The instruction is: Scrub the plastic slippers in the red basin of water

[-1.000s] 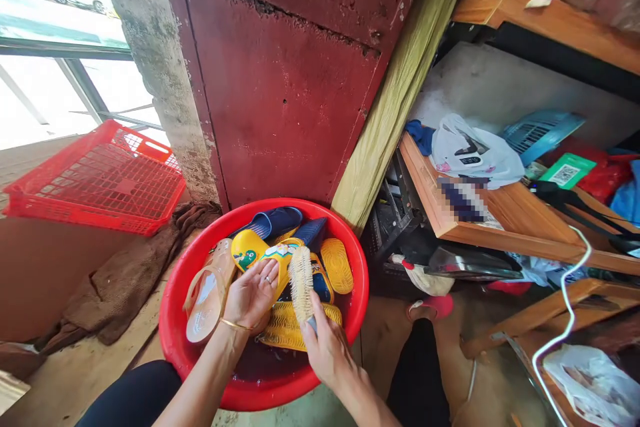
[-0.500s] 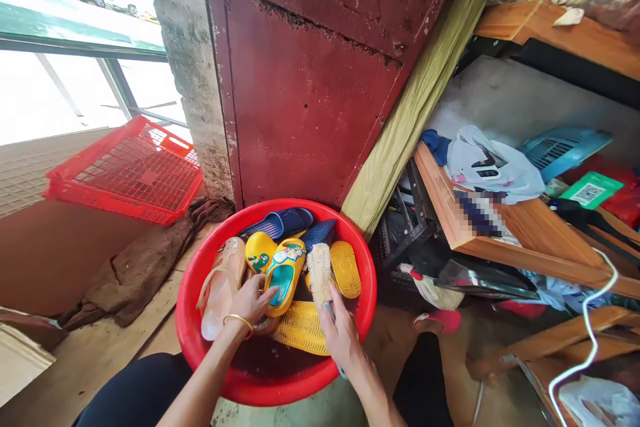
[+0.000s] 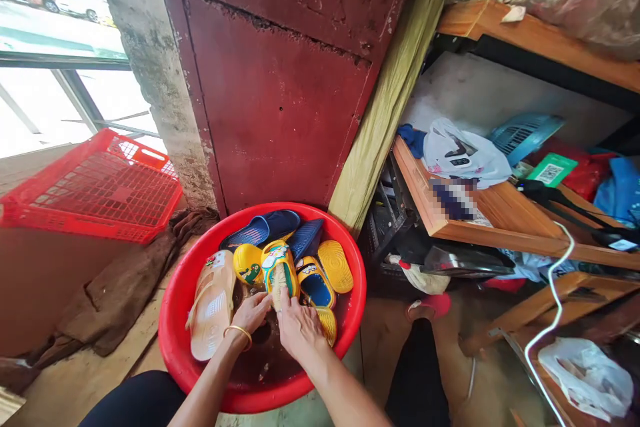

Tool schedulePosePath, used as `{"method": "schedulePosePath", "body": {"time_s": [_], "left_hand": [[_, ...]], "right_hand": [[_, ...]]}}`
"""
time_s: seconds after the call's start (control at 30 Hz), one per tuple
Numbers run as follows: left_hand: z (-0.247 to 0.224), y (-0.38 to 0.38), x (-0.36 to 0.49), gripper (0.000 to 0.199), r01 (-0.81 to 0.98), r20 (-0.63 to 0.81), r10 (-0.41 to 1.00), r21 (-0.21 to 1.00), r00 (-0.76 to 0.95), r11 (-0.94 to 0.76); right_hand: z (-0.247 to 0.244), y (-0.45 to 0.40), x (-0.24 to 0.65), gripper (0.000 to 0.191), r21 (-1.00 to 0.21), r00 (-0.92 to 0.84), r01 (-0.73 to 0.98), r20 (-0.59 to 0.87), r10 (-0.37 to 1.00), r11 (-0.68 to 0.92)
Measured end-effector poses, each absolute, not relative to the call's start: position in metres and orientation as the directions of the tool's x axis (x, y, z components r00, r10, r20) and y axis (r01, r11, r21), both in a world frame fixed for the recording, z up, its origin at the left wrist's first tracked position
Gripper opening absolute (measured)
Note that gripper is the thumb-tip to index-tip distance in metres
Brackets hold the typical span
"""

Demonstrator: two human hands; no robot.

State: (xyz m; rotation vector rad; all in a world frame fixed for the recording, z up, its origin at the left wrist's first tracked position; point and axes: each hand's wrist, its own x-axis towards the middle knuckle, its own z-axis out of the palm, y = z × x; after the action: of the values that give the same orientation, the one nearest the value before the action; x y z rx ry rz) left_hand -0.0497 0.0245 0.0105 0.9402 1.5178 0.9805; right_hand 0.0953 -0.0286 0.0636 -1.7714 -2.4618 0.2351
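A round red basin (image 3: 173, 340) holds brown water and several slippers. My right hand (image 3: 303, 328) grips a scrub brush (image 3: 279, 287), its pale bristles inside a yellow child's slipper (image 3: 294, 270) with a green insole and cartoon trim. At that slipper's heel, my left hand (image 3: 253, 313) has its fingers closed on the edge, partly hidden. A beige slipper (image 3: 213, 307) rests against the basin's left side. Dark blue slippers (image 3: 273, 227) lie at the back, while another yellow slipper (image 3: 316, 283) with a blue insole is to the right.
Behind the basin stands a dark red door (image 3: 280, 113). A red plastic crate (image 3: 100, 190) sits at left beside a brown cloth (image 3: 115, 300). Wooden shelving (image 3: 500, 230) with plastic bags and a white cable (image 3: 547, 320) fills the right side.
The brush has moved left and down into the yellow slipper, my right hand with it. The yellow sole that lay before my hands has shifted right, mostly hidden. The view has turned slightly right.
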Motion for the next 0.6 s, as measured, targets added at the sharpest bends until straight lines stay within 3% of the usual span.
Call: {"method": "schedulePosePath", "body": {"time_s": [0.17, 0.37, 0.47, 0.6], "left_hand": [[0.01, 0.023, -0.045, 0.047, -0.16, -0.403, 0.9, 0.911, -0.163, 0.379], [0.011, 0.024, -0.041, 0.049, -0.338, -0.439, 0.891, 0.861, -0.117, 0.38], [0.005, 0.027, -0.036, 0.054, -0.322, -0.45, 0.878, 0.865, -0.161, 0.384], [-0.003, 0.033, -0.035, 0.066, -0.249, -0.437, 0.877, 0.889, -0.202, 0.385]], "right_hand": [[0.061, -0.009, 0.103, 0.062, -0.321, -0.351, 0.886, 0.008, 0.936, 0.335], [0.075, -0.059, 0.15, 0.058, -0.437, -0.471, 0.795, -0.009, 0.882, 0.42], [0.077, -0.086, 0.17, 0.059, -0.382, -0.469, 0.821, -0.029, 0.883, 0.424], [0.074, -0.089, 0.168, 0.062, -0.202, -0.378, 0.908, -0.013, 0.926, 0.368]]}}
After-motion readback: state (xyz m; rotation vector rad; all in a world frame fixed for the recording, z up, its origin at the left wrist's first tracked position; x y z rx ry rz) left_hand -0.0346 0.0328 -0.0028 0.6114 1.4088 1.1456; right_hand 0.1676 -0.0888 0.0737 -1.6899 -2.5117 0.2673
